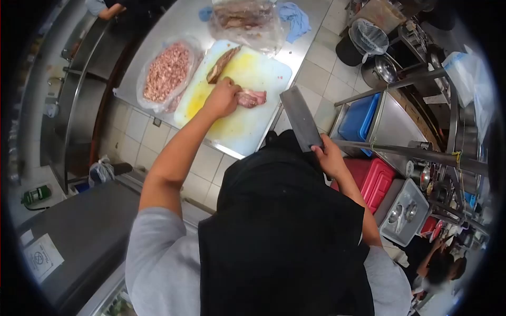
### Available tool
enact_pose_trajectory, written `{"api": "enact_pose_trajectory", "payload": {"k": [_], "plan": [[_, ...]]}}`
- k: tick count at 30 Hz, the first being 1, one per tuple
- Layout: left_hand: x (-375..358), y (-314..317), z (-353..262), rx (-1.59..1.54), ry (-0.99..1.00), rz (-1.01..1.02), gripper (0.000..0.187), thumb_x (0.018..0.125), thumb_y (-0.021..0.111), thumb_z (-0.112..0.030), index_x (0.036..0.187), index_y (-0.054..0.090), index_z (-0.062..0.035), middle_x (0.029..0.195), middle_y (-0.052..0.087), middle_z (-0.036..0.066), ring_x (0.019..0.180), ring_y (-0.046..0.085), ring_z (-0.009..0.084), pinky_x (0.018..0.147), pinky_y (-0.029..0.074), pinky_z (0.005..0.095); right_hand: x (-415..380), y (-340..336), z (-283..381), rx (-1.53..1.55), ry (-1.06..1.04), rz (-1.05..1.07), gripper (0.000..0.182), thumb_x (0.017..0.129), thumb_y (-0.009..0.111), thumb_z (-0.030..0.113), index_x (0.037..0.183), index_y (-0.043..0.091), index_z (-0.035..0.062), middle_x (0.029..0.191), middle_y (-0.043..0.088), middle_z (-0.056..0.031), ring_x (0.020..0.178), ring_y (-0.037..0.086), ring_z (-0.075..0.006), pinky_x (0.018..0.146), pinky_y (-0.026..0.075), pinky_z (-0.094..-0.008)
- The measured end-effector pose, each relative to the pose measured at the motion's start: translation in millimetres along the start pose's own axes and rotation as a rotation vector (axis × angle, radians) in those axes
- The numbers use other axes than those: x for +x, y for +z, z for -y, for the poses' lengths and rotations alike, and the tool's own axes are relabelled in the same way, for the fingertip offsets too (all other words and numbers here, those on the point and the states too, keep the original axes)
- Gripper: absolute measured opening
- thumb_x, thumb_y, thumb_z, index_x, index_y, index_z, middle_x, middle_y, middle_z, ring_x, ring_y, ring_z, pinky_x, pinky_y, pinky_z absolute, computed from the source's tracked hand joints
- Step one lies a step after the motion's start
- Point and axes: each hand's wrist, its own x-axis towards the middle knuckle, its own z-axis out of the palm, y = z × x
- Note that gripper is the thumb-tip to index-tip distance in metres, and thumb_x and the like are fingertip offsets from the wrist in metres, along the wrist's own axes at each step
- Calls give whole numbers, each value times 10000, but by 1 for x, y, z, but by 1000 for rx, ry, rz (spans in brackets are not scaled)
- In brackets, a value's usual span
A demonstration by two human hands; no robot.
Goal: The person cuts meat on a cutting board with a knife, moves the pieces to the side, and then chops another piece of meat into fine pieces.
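Soft, slippery pink raw meat slab [253,97] is needing the left hand [221,99] clamping it flat while the right hand [329,155] is gripping the heavy grey steel cleaver [300,118] by its handle.

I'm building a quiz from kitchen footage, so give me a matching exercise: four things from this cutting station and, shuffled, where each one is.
Things:
1. cleaver
2. piece of meat
3. bag of chopped meat
4. blue cloth

Places:
A. under the left hand, on the cutting board
B. at the table's far edge
C. raised in the right hand
D. on the table, left of the board

Pairs: 1-C, 2-A, 3-D, 4-B
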Motion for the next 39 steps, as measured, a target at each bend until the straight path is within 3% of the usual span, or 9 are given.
{"api": "enact_pose_trajectory", "payload": {"k": [5, 6, 9, 12, 18, 26, 31, 33, 39], "plan": [[-9, 9, -6, 218, 216, -331, 465, 929, 687, -213, 1385, 706, -123, 1451, 609, 215, 1343, 559, 422, 1138, 446, 514, 28, 37, -28, 118, -136, -63, 210, 1023, 683, 90, 1073, 512, -22, 763, 525, -147, 695, 494, -195, 658, 448, -379], [0, 26, -6, 118, 202, -292, 522, 937, 704, -336, 1415, 681, -126, 1497, 571, 211, 1378, 517, 434, 1157, 398, 563, 33, 28, -23, 100, -142, -67, 210, 1023, 683, 90, 1073, 512, -22, 763, 525, -147, 695, 494, -195, 658, 448, -379], [-9, 42, -40, 304, 123, -342, 628, 915, 732, -446, 1451, 650, -129, 1551, 517, 204, 1421, 459, 438, 1164, 330, 640, 43, 26, 6, 163, 67, 5, 218, 1013, 688, 98, 1084, 518, -16, 776, 568, -187, 671, 549, -270, 660, 472, -408], [-3, 65, -47, 299, 70, -414, 652, 896, 745, -505, 1429, 646, -144, 1474, 534, 186, 1377, 455, 416, 1154, 275, 664, 58, 20, 26, -113, -85, -103, 208, 994, 676, 95, 1105, 537, -14, 873, 672, -302, 873, 668, -527, 749, 517, -537], [-1, 59, -51, 253, 77, -490, 439, 842, 743, -374, 1217, 687, -152, 1191, 579, 142, 1180, 512, 368, 1017, 355, 564, 68, 31, 34, -236, -43, 13, 206, 996, 659, 119, 1112, 534, 3, 900, 702, -326, 898, 672, -563, 763, 514, -612], [-43, 40, -28, 221, 35, -411, 581, 835, 784, -414, 1303, 644, -99, 1251, 572, 180, 1225, 511, 398, 1070, 358, 563, 86, 33, 57, -452, -183, 329, 223, 1016, 625, 156, 1130, 502, 10, 886, 702, -334, 904, 678, -551, 789, 509, -641], [-65, 34, -19, 329, 158, -459, 745, 877, 783, -449, 1481, 554, -79, 1442, 539, 206, 1366, 489, 391, 1181, 314, 580, 89, 44, 53, -394, -153, 245, 227, 1021, 631, 180, 1136, 523, 16, 905, 708, -330, 909, 677, -559, 791, 506, -646], [-54, 36, -13, 347, 207, -451, 721, 885, 778, -437, 1471, 553, -81, 1446, 542, 197, 1355, 500, 388, 1149, 337, 568, 87, 48, 54, -317, -142, 70, 217, 1015, 639, 167, 1134, 530, 22, 905, 707, -331, 906, 675, -565, 787, 501, -654], [-46, 44, 1, 249, 197, -409, 621, 890, 791, -375, 1410, 603, -92, 1382, 578, 149, 1302, 526, 374, 1087, 390, 530, 82, 35, 61, -410, -155, 149, 210, 1002, 644, 141, 1145, 542, 24, 872, 696, -336, 884, 669, -567, 769, 501, -648]]}}
